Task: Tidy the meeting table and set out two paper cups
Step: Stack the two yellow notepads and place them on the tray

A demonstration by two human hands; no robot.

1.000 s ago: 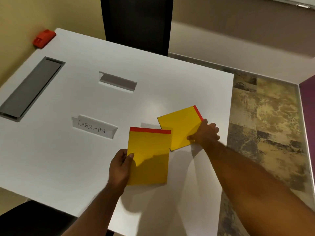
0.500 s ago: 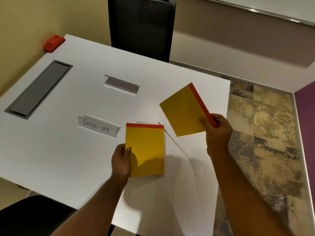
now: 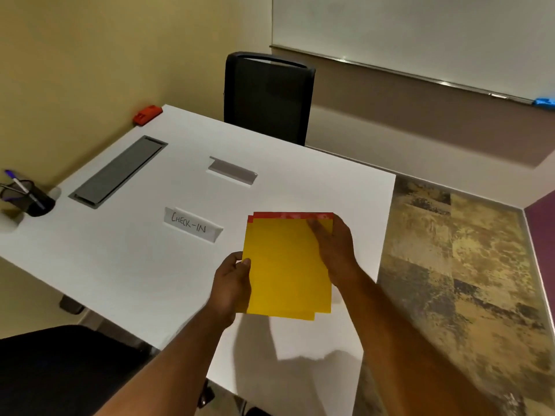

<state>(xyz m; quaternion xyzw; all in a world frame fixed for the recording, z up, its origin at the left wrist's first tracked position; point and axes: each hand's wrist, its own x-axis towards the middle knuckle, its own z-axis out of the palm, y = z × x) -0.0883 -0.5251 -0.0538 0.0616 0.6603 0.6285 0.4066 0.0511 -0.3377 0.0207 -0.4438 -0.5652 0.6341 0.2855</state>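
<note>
- Head view: two yellow notepads [image 3: 285, 271], stacked slightly offset above the white table [image 3: 120, 259].
- Long axis runs away from me, red bindings far.
- My left hand [image 3: 232, 283] pinches their left edge; my right hand [image 3: 336, 250] grips the right.

From the single wide-angle camera on my head, I look forward and down across the white table [image 3: 126, 259] from its near corner, my forearms filling the close foreground, a black chair [image 3: 267, 97] and whiteboard [image 3: 420, 34] at the far side.
</note>
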